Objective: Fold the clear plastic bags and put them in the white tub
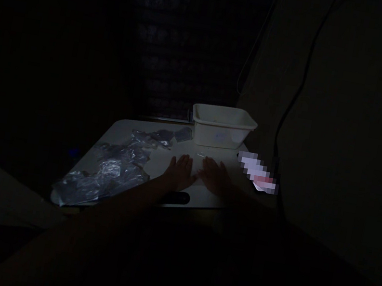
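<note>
My left hand (pixel 179 173) lies palm down on the white tabletop (pixel 163 160), its fingers flat and the thumb apart. Close beside it, my right hand (pixel 213 176) also rests flat, with its fingers stretched forward. Between and just beyond the fingertips a small clear plastic piece (pixel 201 154) catches some light; how far it runs under the hands is too dim to tell. Crumpled clear plastic bags (pixel 109 168) are spread over the left side of the table, to the left of my left hand.
A white plastic tub (pixel 220 133) stands at the back right of the table. On the right edge lies a bright, pixelated object (pixel 257 172). A dark cable (pixel 302 78) hangs down the right wall. An oval dark slot (pixel 180 198) is near the front edge.
</note>
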The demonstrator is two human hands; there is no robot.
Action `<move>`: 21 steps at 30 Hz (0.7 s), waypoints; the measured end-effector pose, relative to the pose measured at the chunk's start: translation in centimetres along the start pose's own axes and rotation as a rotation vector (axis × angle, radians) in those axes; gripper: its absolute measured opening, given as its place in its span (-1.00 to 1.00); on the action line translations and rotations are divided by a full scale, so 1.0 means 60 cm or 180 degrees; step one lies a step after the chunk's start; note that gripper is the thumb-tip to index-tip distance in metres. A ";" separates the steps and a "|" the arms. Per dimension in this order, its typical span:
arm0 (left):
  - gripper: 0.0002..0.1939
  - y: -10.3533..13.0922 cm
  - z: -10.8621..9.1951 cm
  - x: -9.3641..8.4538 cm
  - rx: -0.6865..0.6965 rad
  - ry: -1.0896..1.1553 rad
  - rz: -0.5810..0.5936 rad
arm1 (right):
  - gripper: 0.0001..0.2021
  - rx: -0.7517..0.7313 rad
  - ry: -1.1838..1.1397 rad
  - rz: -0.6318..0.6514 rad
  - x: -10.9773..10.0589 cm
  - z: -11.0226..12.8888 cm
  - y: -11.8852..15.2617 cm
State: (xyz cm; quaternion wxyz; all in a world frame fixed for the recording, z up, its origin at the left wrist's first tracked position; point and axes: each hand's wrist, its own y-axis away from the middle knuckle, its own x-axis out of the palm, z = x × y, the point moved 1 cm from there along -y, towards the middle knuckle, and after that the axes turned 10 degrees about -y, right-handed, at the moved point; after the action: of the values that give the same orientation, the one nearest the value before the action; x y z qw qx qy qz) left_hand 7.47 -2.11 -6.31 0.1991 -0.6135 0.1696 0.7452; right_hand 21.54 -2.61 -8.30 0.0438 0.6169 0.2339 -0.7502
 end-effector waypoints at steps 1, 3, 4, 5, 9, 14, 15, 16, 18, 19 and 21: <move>-0.35 0.000 0.002 0.001 -0.0014 -0.0010 0.0013 | -0.55 0.0026 0.0032 -0.0033 0.001 -0.006 0.005; -0.35 0.001 0.008 0.002 -0.0038 -0.0045 0.0039 | -0.57 0.0018 0.0098 -0.0097 0.003 -0.018 0.014; -0.35 0.001 0.011 0.002 -0.0067 -0.0064 0.0053 | -0.59 -0.0010 0.0124 -0.0088 0.003 -0.026 0.019; -0.37 0.002 0.016 0.002 -0.0113 -0.0080 0.0063 | -0.61 -0.0040 0.0144 -0.0043 0.003 -0.034 0.023; -0.40 0.009 0.040 -0.005 -0.0432 -0.0105 -0.0028 | -0.64 0.0135 0.0158 0.0032 -0.013 -0.072 0.030; -0.48 0.009 0.038 -0.019 -0.0366 -0.0009 -0.0204 | -0.63 0.0509 0.0114 -0.0370 -0.037 -0.080 0.013; -0.48 0.008 0.030 -0.020 -0.0260 0.0005 -0.0223 | -0.64 0.0414 0.0104 -0.0335 -0.037 -0.071 0.008; -0.48 0.006 0.021 -0.019 -0.0146 0.0012 -0.0239 | -0.64 0.0328 0.0091 -0.0297 -0.034 -0.059 0.004; -0.48 0.002 0.003 -0.013 0.0044 0.0009 -0.0256 | -0.62 -0.0005 0.0064 -0.0146 -0.026 -0.032 -0.004; -0.47 0.001 -0.005 -0.009 0.0102 0.0004 -0.0252 | -0.60 -0.0012 0.0042 -0.0148 -0.021 -0.020 -0.006; -0.47 0.000 -0.015 -0.002 0.0145 0.0001 -0.0237 | -0.57 -0.0166 0.0005 -0.0040 -0.012 -0.002 -0.009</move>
State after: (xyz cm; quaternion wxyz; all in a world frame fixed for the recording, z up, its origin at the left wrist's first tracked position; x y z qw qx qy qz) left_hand 8.24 -2.54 -6.37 0.2406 -0.6149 0.1635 0.7330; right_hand 21.61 -2.24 -7.48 0.0550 0.6146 0.2572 -0.7437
